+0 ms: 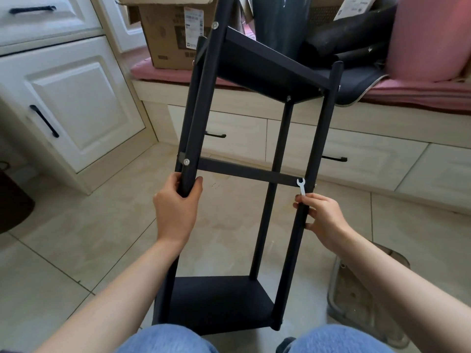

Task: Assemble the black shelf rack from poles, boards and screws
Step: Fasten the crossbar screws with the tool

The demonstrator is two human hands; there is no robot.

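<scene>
cardboard box point(173, 31) on pink cushion point(407, 94); white cabinets point(74, 103) left.

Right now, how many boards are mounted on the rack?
3: top board farthest from the person, middle board edge-on between the hands, bottom board near the knees. None appear hidden.

Matt black rack poles point(321, 138), shiny metal spanner point(301, 186), glossy beige floor tiles point(102, 225).

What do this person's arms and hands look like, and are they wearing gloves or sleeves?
Both forearms are bare in this view, with no sleeve showing. The left hand and right hand wear no gloves, and no rings, watch or bracelet can be seen. The fingers have short, unpainted nails. At the bottom edge, blue denim jeans cover the knees.
</scene>
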